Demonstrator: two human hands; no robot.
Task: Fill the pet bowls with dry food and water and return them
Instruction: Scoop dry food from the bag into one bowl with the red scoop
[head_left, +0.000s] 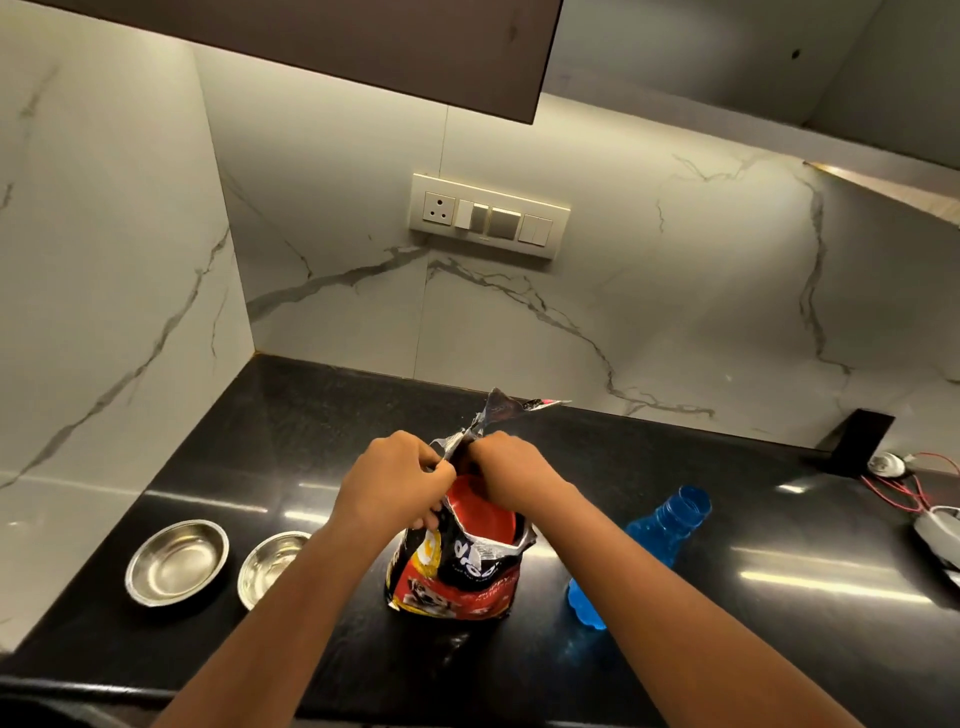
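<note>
Both hands' fingers (434, 470) pinch the food bag (460, 577) top.

Second bowl (270, 564) partly behind left forearm (291, 587).

Shiny metal bowls (176, 563); glossy black counter (727, 519).

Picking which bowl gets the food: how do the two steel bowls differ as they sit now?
The left bowl is in full view; the right bowl is partly hidden behind the left forearm. The left bowl sits farther from the food bag; the right bowl is closer. Both are round, shiny steel, upright, apparently empty.
</note>
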